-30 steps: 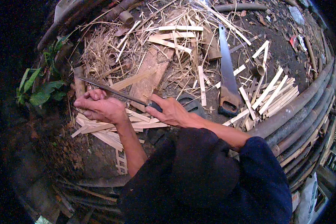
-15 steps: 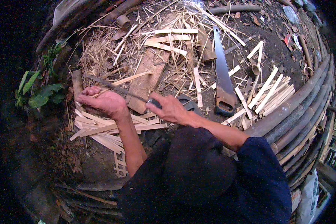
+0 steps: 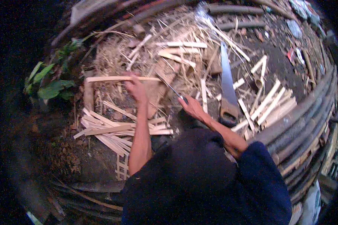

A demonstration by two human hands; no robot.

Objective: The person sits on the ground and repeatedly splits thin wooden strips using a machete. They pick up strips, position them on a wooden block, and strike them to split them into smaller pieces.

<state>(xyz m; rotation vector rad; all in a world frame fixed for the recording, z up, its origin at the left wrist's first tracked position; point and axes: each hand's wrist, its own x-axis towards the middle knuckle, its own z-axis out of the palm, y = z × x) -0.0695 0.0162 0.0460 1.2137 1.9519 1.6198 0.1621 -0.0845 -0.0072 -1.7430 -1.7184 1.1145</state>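
Observation:
My left hand [image 3: 137,90] is closed around a long, pale bamboo strip [image 3: 107,79], which lies nearly level from left to right across a wooden board [image 3: 159,92]. In my right hand [image 3: 194,108] is a knife [image 3: 169,86] with a dark handle, mostly hidden by the fingers. Its narrow blade points up and left, its tip close to the strip's right end; whether they touch I cannot tell. Just below my left hand lies a loose pile of cut strips [image 3: 110,128]. More strips [image 3: 182,44] rest at the board's far end. Motion blurs the fingers somewhat.
A handsaw [image 3: 228,80] lies right of my right hand, beside another heap of strips [image 3: 279,107]. Bamboo poles [image 3: 300,127] are stacked along the right. Shavings [image 3: 110,56] cover the ground beyond. A small lattice [image 3: 122,167] lies near my left forearm; a leafy plant [image 3: 50,89] stands left.
My left hand has moved right and away from me, and the strip now lies level across the board. The right hand and knife have shifted right, the blade now angled more steeply.

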